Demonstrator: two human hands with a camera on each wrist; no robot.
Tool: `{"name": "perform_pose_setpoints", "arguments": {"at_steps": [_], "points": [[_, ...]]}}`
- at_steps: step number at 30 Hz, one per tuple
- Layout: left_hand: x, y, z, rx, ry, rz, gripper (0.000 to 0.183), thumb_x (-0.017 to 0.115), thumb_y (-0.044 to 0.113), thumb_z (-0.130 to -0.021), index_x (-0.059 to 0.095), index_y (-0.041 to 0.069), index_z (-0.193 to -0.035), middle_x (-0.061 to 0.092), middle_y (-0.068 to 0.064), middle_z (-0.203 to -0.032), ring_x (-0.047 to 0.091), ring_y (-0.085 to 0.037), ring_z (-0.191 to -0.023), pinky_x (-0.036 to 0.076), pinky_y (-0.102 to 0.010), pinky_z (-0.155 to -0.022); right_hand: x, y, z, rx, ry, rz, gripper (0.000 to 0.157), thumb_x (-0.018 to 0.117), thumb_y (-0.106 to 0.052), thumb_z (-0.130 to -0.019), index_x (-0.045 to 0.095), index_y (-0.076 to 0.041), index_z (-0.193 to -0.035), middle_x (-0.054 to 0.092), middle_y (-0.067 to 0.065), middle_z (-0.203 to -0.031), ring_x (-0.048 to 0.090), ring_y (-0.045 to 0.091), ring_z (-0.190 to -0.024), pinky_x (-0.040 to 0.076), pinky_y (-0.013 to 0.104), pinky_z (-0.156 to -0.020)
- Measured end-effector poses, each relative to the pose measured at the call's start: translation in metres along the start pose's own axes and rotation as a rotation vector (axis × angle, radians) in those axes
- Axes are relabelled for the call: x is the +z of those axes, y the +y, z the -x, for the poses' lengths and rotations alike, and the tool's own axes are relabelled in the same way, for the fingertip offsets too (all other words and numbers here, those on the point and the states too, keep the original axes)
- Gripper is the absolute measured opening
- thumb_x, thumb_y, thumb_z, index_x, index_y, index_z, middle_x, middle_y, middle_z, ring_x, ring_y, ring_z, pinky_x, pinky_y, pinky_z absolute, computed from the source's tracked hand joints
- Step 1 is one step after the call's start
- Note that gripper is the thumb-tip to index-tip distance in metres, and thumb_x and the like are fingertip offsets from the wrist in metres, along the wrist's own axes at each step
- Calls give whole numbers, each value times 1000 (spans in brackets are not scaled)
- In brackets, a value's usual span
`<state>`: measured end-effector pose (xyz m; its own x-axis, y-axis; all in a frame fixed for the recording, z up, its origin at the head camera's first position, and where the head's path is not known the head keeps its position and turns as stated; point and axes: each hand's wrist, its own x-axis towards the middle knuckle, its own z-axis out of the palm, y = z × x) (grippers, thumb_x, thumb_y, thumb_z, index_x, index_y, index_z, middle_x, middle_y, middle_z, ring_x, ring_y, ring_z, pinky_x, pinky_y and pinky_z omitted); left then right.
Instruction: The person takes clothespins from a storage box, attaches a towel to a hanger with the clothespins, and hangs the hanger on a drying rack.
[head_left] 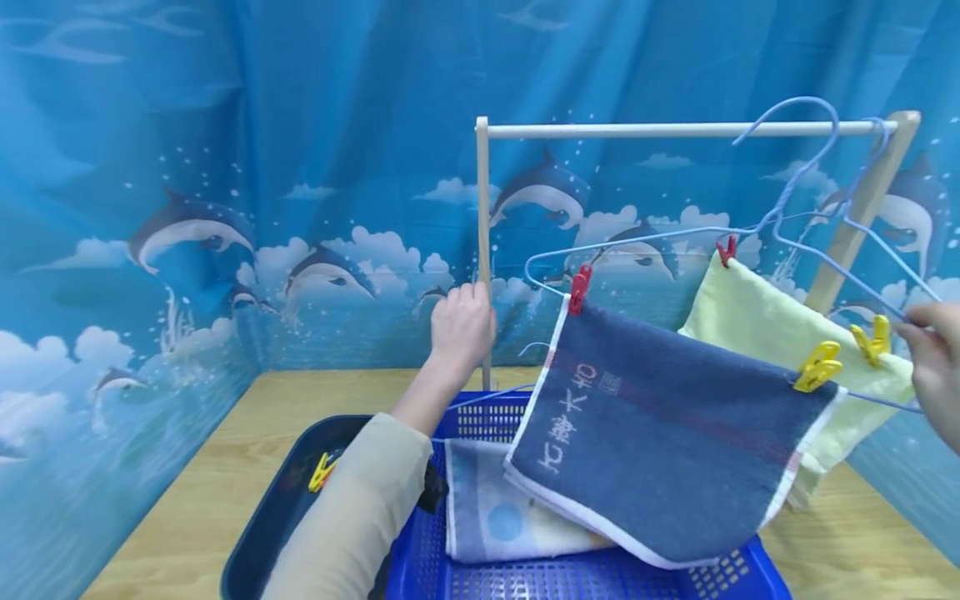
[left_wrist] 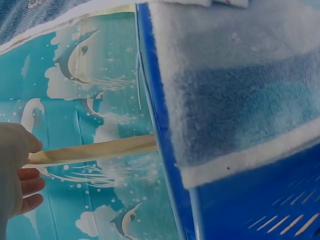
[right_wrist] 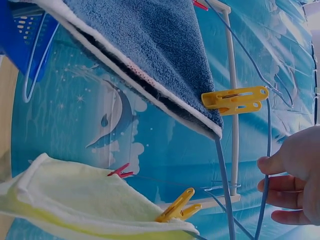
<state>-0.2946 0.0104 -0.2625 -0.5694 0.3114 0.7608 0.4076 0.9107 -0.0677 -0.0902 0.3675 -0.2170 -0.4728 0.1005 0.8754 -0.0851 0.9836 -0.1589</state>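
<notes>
My left hand (head_left: 463,325) grips the left wooden post (head_left: 483,208) of a drying rack; the left wrist view shows its fingers around that post (left_wrist: 95,150). At the right edge, my right hand (head_left: 937,367) pinches the side wire of a blue hanger (head_left: 660,237). A dark blue towel (head_left: 660,433) is folded over this hanger, fixed by a red clothespin (head_left: 579,289) and a yellow clothespin (head_left: 817,367). The hanger's hook appears near the white rail (head_left: 600,131); whether they touch I cannot tell. Behind, a pale yellow towel (head_left: 765,304) hangs from another hanger (head_left: 900,258).
Below the dark towel stands a blue basket (head_left: 585,583) with a patterned towel (head_left: 495,533) and hanger wire inside. Left of it, a dark tub (head_left: 251,533) holds clothespins (head_left: 318,473), partly behind my left sleeve. A dolphin-print curtain (head_left: 337,125) backs the wooden table (head_left: 187,500).
</notes>
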Motion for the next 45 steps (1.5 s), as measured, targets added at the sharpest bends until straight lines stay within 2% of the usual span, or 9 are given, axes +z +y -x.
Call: {"name": "perform_pose_setpoints", "arguments": {"at_steps": [1,5,8,15,17,23,24,32,45], "points": [[1,0,0,12,16,-21,16,61,19,-89,60,4,-96,63,-9,-84,60,-21,-72,49,-30,-59,0,1,0,-4,6,3,5,50,18,-85,53,20,-89,49,37,-80,26,-18,-70,19,6,-52],[5,1,1,47,59,-92,14,53,15,-93,60,5,-98,64,-9,-87,61,-21,-74,50,-31,-61,0,3,0,-29,34,37,7,51,20,-83,53,20,-90,49,38,-83,48,19,-63,20,12,-56],[7,1,1,32,76,-89,13,51,14,-93,59,4,-96,63,-9,-86,60,-21,-72,49,-31,-59,0,4,0,-46,58,62,8,50,20,-84,53,20,-91,50,38,-85,44,49,-68,20,17,-59],[8,1,0,-45,54,-38,16,57,19,-91,57,4,-95,61,-9,-83,60,-23,-72,47,-31,-58,0,6,0,7,47,62,9,49,18,-86,53,19,-94,49,38,-87,41,46,-70,20,19,-61],[8,1,-1,-47,54,-37,20,61,22,-89,57,4,-96,61,-9,-83,60,-23,-73,47,-31,-58,0,7,0,21,57,51,9,48,18,-86,53,20,-94,49,37,-87,43,33,-69,20,19,-61],[11,1,-1,2,100,-33,16,57,18,-91,56,4,-99,61,-10,-85,60,-23,-72,48,-31,-58,0,12,2,12,60,64,10,46,14,-89,52,20,-95,49,37,-89,47,36,-73,21,23,-64],[11,1,-1,17,108,-36,15,55,17,-92,56,4,-99,61,-10,-86,60,-23,-72,48,-31,-58,-1,12,2,6,56,72,10,46,15,-90,52,20,-95,49,37,-89,43,48,-75,21,24,-64],[13,1,-1,71,127,-68,12,50,12,-94,56,5,-102,61,-12,-90,59,-23,-73,48,-32,-57,-1,16,2,-3,49,61,8,46,15,-89,51,20,-92,48,37,-87,40,46,-70,20,20,-60],[12,-1,1,77,95,-79,13,54,13,-92,55,7,-103,60,-12,-90,57,-24,-75,49,-33,-60,-2,18,-1,-5,20,122,8,45,19,-87,49,20,-94,46,39,-89,44,53,-80,31,50,-67]]}}
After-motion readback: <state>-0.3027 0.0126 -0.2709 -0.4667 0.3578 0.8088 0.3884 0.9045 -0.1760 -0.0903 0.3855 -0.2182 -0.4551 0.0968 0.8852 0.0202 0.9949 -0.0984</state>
